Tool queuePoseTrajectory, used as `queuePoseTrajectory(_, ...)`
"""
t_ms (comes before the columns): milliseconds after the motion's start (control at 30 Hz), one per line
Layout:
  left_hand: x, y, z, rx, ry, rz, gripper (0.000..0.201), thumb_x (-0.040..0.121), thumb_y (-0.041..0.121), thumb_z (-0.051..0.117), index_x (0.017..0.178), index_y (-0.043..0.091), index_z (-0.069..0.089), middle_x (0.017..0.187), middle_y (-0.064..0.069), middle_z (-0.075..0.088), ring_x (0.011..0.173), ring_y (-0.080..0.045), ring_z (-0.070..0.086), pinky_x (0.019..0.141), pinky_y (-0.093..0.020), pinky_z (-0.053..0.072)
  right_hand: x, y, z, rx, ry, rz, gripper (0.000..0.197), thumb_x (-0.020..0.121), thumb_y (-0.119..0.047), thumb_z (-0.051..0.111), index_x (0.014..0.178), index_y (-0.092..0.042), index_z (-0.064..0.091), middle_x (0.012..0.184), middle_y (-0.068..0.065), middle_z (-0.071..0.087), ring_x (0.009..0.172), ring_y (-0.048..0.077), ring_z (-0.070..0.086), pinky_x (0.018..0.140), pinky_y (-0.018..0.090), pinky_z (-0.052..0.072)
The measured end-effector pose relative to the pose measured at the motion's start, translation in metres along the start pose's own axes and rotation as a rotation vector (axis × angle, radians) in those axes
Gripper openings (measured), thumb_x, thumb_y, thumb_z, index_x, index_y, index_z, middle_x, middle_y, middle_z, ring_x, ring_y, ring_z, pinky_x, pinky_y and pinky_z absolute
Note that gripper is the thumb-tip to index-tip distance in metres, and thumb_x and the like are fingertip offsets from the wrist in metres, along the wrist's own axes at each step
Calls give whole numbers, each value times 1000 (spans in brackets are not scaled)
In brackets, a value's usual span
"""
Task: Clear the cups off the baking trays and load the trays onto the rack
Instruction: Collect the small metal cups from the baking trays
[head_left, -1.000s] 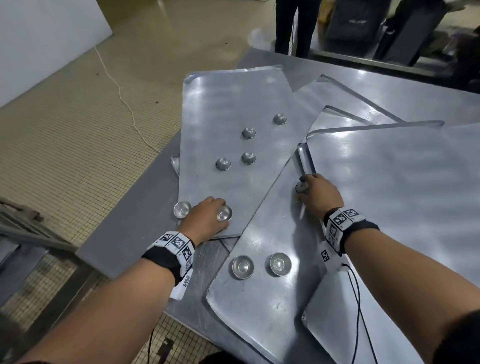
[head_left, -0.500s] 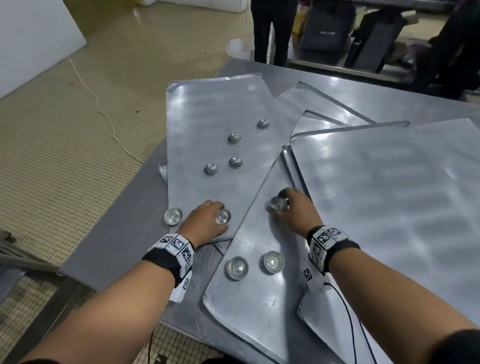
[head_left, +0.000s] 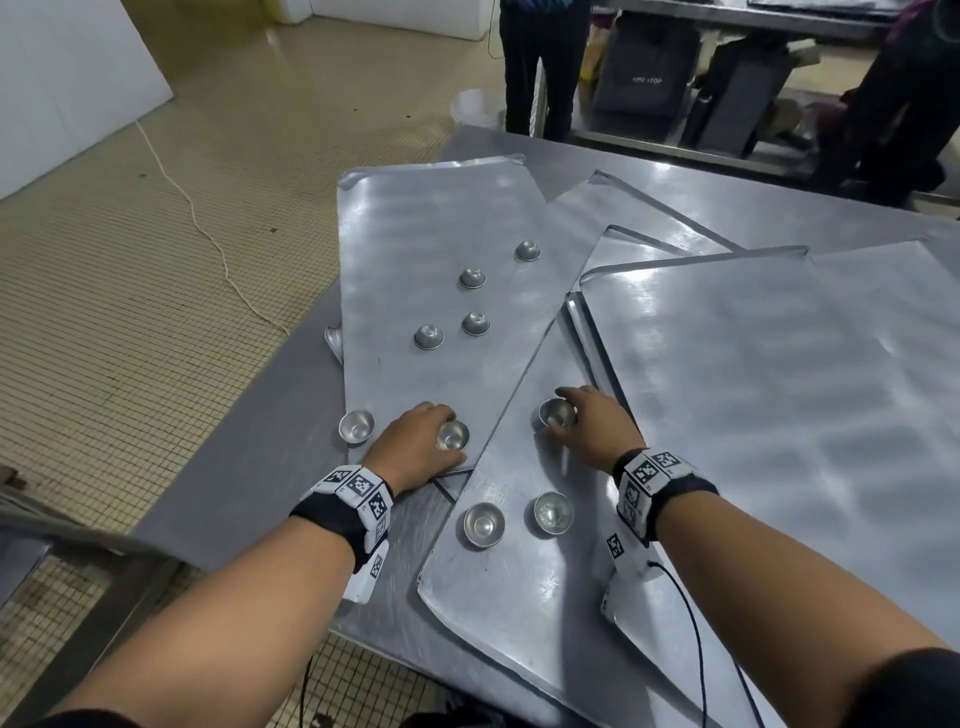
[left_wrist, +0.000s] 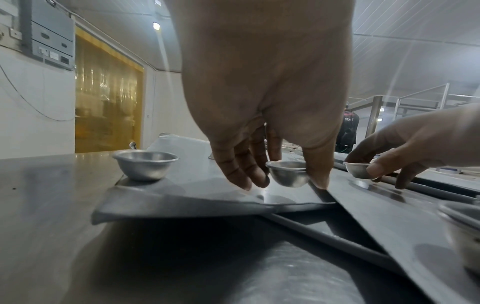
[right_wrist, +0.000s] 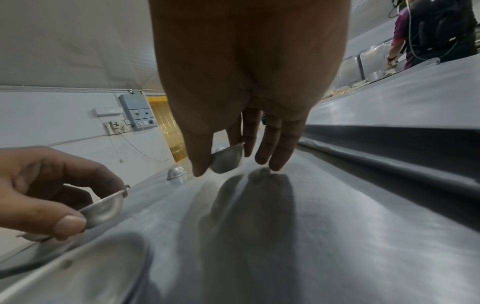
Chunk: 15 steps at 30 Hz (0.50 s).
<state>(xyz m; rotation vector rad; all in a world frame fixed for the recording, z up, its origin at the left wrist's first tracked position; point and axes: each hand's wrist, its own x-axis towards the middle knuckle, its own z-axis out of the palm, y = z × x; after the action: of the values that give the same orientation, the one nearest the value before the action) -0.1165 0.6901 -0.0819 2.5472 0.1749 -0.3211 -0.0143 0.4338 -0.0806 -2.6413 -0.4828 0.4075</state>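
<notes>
Each hand pinches a small round metal cup: left hand (head_left: 415, 441) lifts its cup (left_wrist: 288, 173) just above the dull, flat left tray (head_left: 415, 218); right hand (head_left: 592, 428) tilts another cup (head_left: 557, 414) over the overlapping middle tray (head_left: 519, 587). Nearer cups blur in wrist views.

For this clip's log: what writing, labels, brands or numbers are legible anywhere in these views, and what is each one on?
"ONE STOP", small, first letters unsure: on the dark bag on the floor beyond the table.
Unreadable white lettering: back of the dark shirt of a distant person, left wrist view.
Coded black-and-white squares only, no words: left wrist band and right wrist band.
Too small to read: wall electrical panel.
No markings seen: metal cups, baking trays.
</notes>
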Motion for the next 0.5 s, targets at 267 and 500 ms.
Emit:
queuePoseTrajectory(267,-23,14,-3,-94,-40,133,51,76,50,81,116,22,64,110,8,63,93,-12,61,82,-34,51,-44,5,0,254,-22,-44,58,75,-51,80,124,-24,66,114,-9,67,100,7,64,88,29,53)
queuePoseTrajectory(500,-46,26,8,-19,-181,242,55,72,56,80,116,27,64,107,12,60,95,-8,59,85,-32,52,-80,10,3,265,-147,-73,52,72,-47,84,119,-33,66,107,-14,69,98,-1,64,85,25,53)
